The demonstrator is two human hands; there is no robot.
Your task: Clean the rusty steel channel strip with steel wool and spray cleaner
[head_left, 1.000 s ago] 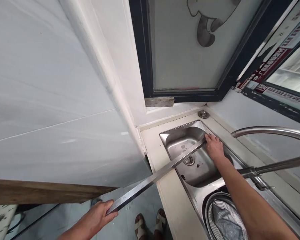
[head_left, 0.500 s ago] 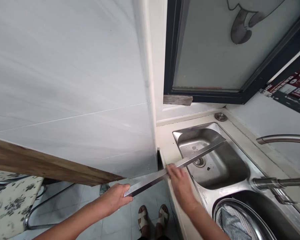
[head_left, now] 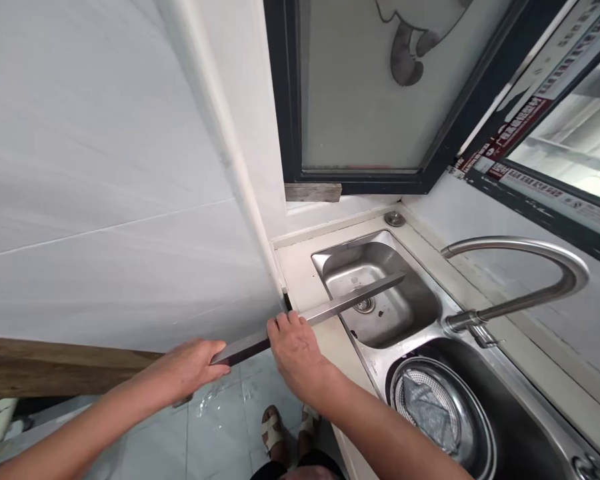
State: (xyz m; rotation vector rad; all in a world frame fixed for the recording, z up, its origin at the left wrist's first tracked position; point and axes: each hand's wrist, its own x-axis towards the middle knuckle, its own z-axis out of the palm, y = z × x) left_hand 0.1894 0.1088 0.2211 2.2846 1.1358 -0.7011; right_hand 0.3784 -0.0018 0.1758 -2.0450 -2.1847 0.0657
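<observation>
A long flat steel bar [head_left: 350,301] slants from the floor side up over the small left basin of a steel sink [head_left: 380,333]. My left hand [head_left: 193,367] is closed around the bar's near end, out past the counter edge. My right hand [head_left: 293,347] grips the bar further along, close to the corner of the white wall, with its fingers curled over the top edge. The bar's far end hangs above the basin near the drain [head_left: 364,305].
A curved steel tap [head_left: 520,248] arches over the sink. A round strainer basket [head_left: 433,407] sits in the larger near basin. A dark-framed frosted window [head_left: 380,100] stands behind the cream counter [head_left: 300,267]. White tiled wall fills the left; my sandalled feet [head_left: 285,430] stand on the tiled floor.
My right hand slid from the bar's far end over the basin back along the bar to near the wall corner. The left hand kept its grip on the near end.
</observation>
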